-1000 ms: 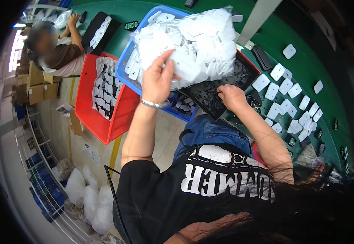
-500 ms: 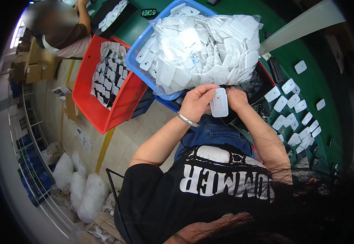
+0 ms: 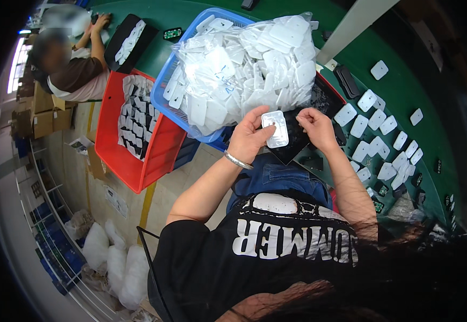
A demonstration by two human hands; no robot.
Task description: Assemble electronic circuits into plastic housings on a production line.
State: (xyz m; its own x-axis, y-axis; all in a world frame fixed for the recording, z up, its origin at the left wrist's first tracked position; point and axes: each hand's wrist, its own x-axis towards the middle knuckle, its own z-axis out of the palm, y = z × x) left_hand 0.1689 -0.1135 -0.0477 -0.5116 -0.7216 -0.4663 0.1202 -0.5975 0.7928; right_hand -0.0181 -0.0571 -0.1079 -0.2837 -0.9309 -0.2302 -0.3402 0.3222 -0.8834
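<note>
My left hand [image 3: 248, 136] grips a white rectangular plastic cover [image 3: 276, 135] with rounded corners, thumb on its face and fingers behind. Just to the right, my right hand [image 3: 319, 130] has thumb and forefinger pinched together; whatever is between them is too small to make out. Under both hands lies a black tray [image 3: 294, 144], partly hidden. Beyond my left hand, a clear bag full of similar white covers [image 3: 244, 70] fills a blue plastic basket [image 3: 161, 88].
Several white covers [image 3: 359, 126] lie spread over the green table [image 3: 400, 102] at right, near small circuit boards [image 3: 378, 205]. A red bin [image 3: 106, 140] of black and white parts stands left. A grey post [image 3: 351, 29] rises behind. Another person [image 3: 78, 72] works at far left.
My right hand has come up from the dark tray and now pinches its fingers beside the cover. The cover in my left hand has tilted. The whole view has shifted slightly.
</note>
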